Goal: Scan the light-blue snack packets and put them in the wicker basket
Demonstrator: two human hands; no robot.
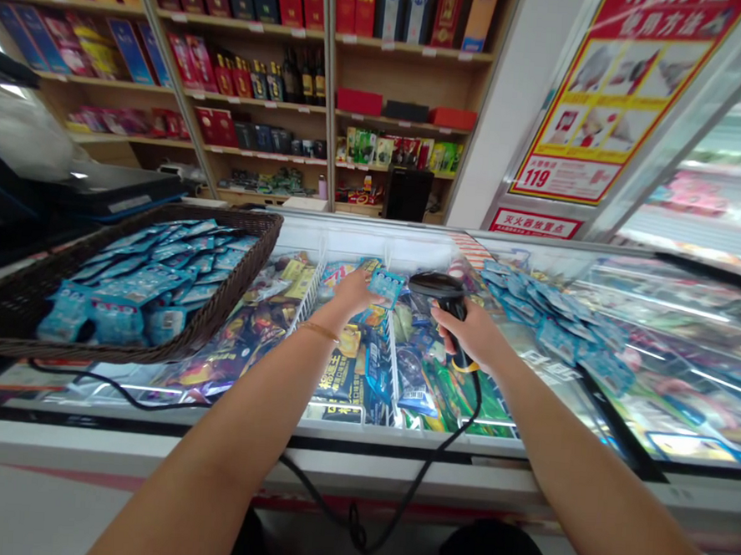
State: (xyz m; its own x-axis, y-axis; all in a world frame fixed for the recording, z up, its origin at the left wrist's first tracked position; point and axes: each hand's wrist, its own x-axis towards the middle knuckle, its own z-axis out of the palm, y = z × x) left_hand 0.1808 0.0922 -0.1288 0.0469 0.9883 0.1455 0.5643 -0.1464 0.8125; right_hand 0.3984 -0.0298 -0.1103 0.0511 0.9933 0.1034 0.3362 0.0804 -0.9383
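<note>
My left hand (354, 293) grips a small blue packet (386, 288) above the freezer, its printed face turned up. Wrapped round the handle of a black barcode scanner (442, 289) are the fingers of my right hand (471, 332). The scanner's head points toward the packet, with a small gap between them. A black cable (417, 481) runs from the handle down over the freezer's front edge in a loop. To the left, many similar blue packets (148, 276) fill a brown wicker basket (207, 339). Another pile of blue packets (556, 316) lies on the glass at right.
Beneath my hands the chest freezer (348, 440) holds bagged frozen goods, split by white wire dividers (391, 371). Shelves of boxes and bottles (254, 26) stand behind it. A dark machine (118, 191) sits at far left, and a red sign (607, 108) hangs at right.
</note>
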